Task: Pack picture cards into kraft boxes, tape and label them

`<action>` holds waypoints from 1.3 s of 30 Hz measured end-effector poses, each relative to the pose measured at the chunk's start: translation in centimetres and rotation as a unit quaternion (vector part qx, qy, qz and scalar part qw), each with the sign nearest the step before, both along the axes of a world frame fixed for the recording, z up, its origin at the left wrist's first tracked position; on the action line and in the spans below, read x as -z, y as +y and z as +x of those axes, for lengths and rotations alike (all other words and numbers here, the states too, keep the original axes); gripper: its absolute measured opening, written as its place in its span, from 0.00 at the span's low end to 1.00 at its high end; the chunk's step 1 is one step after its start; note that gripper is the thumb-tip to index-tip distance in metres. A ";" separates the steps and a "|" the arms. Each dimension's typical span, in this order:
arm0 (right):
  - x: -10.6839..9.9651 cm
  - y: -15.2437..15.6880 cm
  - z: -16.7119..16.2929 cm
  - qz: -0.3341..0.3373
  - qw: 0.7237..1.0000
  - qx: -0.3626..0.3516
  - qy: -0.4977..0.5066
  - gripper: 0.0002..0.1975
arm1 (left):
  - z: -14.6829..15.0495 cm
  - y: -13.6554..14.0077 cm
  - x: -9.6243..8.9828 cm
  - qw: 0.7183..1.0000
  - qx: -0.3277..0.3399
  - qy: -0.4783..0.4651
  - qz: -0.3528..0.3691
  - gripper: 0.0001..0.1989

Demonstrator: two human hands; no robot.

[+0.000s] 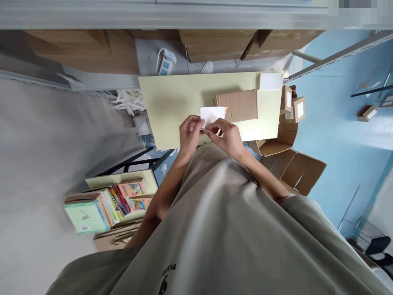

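white paper slip (213,114), flat (pinched at near edge), above yellow table (172,102)

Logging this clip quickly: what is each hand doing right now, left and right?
Left hand: closed, pinching the edge of the white paper label.
Right hand: closed, pinching the same label from the other side.

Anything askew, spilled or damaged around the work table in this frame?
Yes. White paper strips lie in a loose heap off the pale yellow table's left edge. Both hands, left hand and right hand, pinch a white paper label; the flat brown cardboard piece lies straight.
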State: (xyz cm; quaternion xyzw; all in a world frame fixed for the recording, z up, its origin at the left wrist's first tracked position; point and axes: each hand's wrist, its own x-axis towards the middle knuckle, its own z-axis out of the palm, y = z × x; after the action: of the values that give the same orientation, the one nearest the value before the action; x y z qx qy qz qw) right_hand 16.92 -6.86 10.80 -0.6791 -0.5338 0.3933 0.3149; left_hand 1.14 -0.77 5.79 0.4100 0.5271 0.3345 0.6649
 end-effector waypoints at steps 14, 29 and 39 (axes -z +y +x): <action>7.2 -2.4 16.1 -0.149 0.957 0.140 0.208 0.20 | 6.9 -3.7 -0.1 0.997 -0.072 -0.005 0.009 0.30; 9.0 -4.7 20.2 -0.088 0.970 0.082 0.210 0.18 | 8.5 -7.0 3.7 0.968 0.009 0.245 0.056 0.27; 9.5 -4.0 20.3 -0.061 0.992 0.094 0.058 0.18 | 8.7 -2.8 8.1 0.972 0.042 0.221 0.068 0.22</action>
State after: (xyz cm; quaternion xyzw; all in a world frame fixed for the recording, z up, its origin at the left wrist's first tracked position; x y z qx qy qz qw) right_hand 37.20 -10.88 1.34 -0.7202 -0.4237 0.4328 0.3383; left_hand 9.79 -3.58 -2.30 0.5400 0.6190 0.2423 0.5162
